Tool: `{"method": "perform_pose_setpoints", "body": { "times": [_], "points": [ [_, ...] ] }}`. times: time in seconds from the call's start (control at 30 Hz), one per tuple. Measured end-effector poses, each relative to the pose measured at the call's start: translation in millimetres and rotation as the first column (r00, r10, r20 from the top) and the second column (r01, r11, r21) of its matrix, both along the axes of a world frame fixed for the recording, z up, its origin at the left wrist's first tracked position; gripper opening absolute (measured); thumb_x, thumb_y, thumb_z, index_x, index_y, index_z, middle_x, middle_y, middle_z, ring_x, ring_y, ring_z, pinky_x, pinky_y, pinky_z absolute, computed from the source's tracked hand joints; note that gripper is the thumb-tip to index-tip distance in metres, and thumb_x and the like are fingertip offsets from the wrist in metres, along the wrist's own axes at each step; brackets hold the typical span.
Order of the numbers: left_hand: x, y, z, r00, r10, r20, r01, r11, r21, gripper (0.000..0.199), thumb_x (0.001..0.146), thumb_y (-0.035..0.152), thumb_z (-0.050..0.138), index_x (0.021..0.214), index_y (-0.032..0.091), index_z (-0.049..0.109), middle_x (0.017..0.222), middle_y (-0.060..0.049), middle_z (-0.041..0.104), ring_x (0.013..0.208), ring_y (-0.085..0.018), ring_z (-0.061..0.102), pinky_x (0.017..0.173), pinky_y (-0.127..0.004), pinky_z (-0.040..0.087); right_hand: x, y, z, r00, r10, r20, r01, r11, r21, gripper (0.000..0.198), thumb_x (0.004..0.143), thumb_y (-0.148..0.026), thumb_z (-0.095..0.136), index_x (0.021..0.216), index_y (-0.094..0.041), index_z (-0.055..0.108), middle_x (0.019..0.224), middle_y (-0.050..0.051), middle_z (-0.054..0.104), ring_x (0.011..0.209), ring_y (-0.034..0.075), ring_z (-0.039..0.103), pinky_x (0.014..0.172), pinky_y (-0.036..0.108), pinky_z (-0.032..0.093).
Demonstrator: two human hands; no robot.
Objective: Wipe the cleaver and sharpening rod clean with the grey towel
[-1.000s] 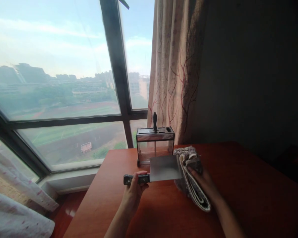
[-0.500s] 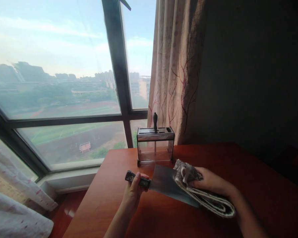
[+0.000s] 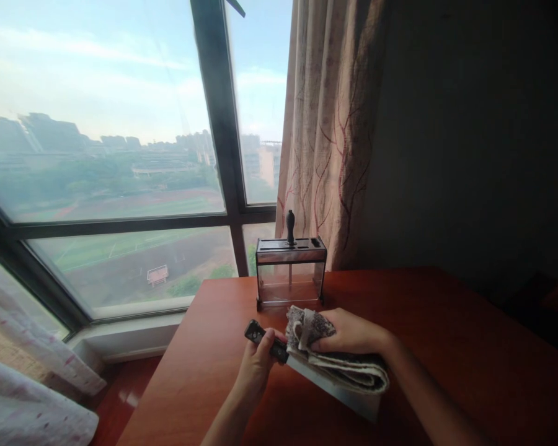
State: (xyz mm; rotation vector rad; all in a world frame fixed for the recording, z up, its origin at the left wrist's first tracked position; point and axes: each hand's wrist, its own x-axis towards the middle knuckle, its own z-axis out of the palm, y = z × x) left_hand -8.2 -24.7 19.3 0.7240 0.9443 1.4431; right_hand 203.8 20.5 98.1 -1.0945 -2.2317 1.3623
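My left hand (image 3: pixel 259 356) is wrapped round the black handle of a cleaver (image 3: pixel 339 391), thumb along its top. The wide blade points to the right and slightly toward me. My right hand (image 3: pixel 348 333) grips a folded grey and white cloth (image 3: pixel 353 370), which lies against the blade close to the handle. The cloth covers most of the blade; only its lower edge and far corner show. Beyond both hands stands a clear-sided knife block (image 3: pixel 291 282) with a dark top, and one black-handled tool (image 3: pixel 291 228) stands upright in it.
The reddish-brown table (image 3: pixel 204 347) spreads beneath my hands. Behind it are a large window (image 3: pixel 121 229) with a dark frame and a beige curtain (image 3: pixel 325 124). A white patterned curtain (image 3: pixel 32 402) hangs at the lower left, and a dark wall is on the right.
My right hand has slid the cloth leftward along the blade, from its far end to near the handle. My left hand has shifted slightly right, and the cleaver tilts more downward.
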Motion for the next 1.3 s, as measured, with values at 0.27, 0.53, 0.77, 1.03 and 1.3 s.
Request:
{"method": "perform_pose_setpoints", "body": {
  "times": [0.27,0.53,0.77,1.03,1.3],
  "points": [
    [-8,6,-3.2,1.000,0.018,-0.001,-0.018,1.000,-0.002,0.041,0.063,0.053,0.075,0.065,0.013,0.064,0.051,0.002,0.056,0.047,-0.009,0.047,0.045,-0.020,0.037,-14,-3,-6,0.993,-0.114,0.010,0.111,0.986,0.127,0.041,0.068,-0.046,0.073,0.095,-0.016,0.069,0.087,0.002,0.072,0.076,0.020,0.062,0.063,0.024,0.045],
    [-22,11,2.3,0.988,0.128,0.082,-0.132,0.990,0.042,0.042,0.074,0.056,0.065,0.066,0.015,0.063,0.060,0.000,0.062,0.056,-0.013,0.056,0.054,-0.023,0.043,13,-8,-10,0.983,-0.175,0.051,0.168,0.978,0.123,0.037,0.069,-0.042,0.072,0.096,-0.017,0.070,0.086,0.001,0.072,0.076,0.020,0.063,0.063,0.023,0.044],
    [-15,10,-4.6,0.993,0.104,0.056,-0.106,0.994,0.034,0.042,0.070,0.056,0.068,0.067,0.015,0.063,0.059,0.000,0.060,0.053,-0.011,0.051,0.049,-0.021,0.037,11,-9,-4,0.984,-0.131,0.121,0.113,0.983,0.145,0.033,0.071,-0.042,0.070,0.095,-0.019,0.069,0.087,0.000,0.073,0.075,0.019,0.064,0.063,0.023,0.043],
    [1,1,-4.6,0.987,0.121,0.103,-0.125,0.992,0.029,0.039,0.070,0.052,0.070,0.065,0.015,0.063,0.060,0.001,0.058,0.053,-0.009,0.048,0.050,-0.020,0.038,-15,-8,1,0.952,-0.197,0.236,0.109,0.934,0.341,0.043,0.071,-0.059,0.066,0.092,-0.022,0.068,0.088,0.004,0.073,0.076,0.022,0.066,0.060,0.024,0.040],
    [-15,0,-0.1,0.982,-0.189,0.014,0.189,0.982,0.030,0.045,0.071,0.057,0.067,0.071,0.012,0.067,0.064,-0.003,0.060,0.051,-0.010,0.049,0.043,-0.021,0.036,-8,-11,17,0.886,-0.208,0.414,-0.027,0.868,0.495,0.048,0.072,-0.069,0.059,0.092,-0.025,0.064,0.092,0.004,0.073,0.085,0.027,0.067,0.063,0.027,0.036]
  ]
}}
